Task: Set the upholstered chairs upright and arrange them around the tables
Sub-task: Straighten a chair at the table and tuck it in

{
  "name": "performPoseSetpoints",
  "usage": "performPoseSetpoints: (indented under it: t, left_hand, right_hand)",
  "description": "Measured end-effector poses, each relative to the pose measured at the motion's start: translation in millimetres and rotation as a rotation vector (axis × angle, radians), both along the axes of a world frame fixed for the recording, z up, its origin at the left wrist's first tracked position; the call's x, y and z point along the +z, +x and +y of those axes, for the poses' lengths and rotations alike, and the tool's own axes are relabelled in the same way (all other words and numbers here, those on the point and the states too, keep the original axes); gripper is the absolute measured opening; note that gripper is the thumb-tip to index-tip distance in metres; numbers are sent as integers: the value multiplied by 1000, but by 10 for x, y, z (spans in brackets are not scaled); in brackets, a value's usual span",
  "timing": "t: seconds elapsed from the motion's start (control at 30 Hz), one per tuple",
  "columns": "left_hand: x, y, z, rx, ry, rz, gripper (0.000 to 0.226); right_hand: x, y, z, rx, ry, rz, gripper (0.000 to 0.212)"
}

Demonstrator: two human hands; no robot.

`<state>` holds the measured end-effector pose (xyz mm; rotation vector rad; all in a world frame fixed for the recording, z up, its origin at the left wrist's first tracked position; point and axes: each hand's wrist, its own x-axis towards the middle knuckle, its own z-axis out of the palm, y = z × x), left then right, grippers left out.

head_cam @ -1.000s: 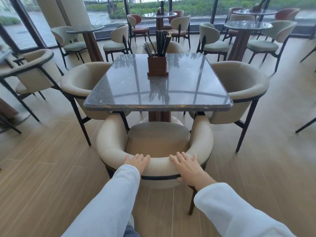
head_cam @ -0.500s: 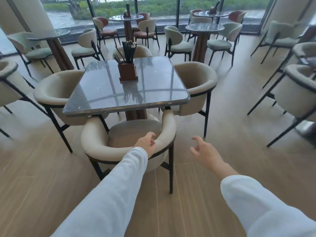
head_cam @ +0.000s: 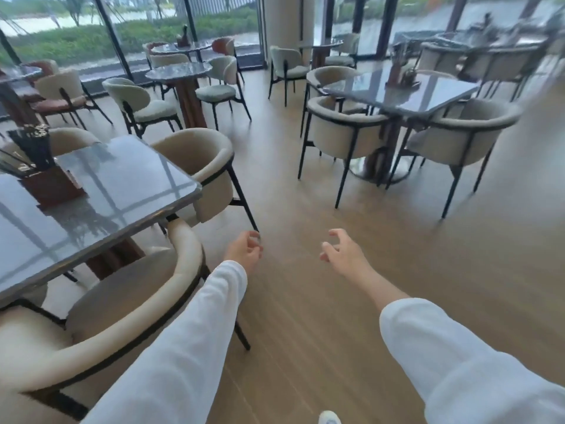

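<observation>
Over the floor beside the near counter (head_cam: 122, 191), both hands were empty.
My left hand (head_cam: 244, 250) and right hand (head_cam: 342, 255) hung with fingers (head_cam: 336, 234) loosely curled, gripping nothing. The near chair (head_cam: 186, 255) stood upright at the left, tucked under the counter. I judged my sleeve (head_cam: 189, 332) could snag its back and skew it. No writing was readable.

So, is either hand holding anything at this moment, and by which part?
Nothing is held. The left hand and right hand hover over the floor, fingers loosely curled, both empty.
</observation>
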<state>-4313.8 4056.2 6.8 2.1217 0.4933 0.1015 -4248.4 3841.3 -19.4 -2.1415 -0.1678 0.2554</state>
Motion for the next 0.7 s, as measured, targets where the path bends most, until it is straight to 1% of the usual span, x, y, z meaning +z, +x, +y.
performPoseSetpoints:
  t: [0.23, 0.43, 0.6, 0.7]
  left_hand:
    - [86, 702, -1188, -225, -62, -59, 30]
    - [159, 1536, -2379, -377, -51, -77, 27]
    - [175, 2328, -3478, -421, -92, -98, 26]
    - [184, 2799, -4054, -390, -124, -109, 28]
  right_hand:
    - [124, 162, -1367, -268, 8, -5, 39]
    - [107, 646, -2580, -452, 35, 13, 37]
    - [119, 1266, -3649, -517, 39, 4, 35]
    - [144, 1674, -4244, -550, 55, 11, 30]
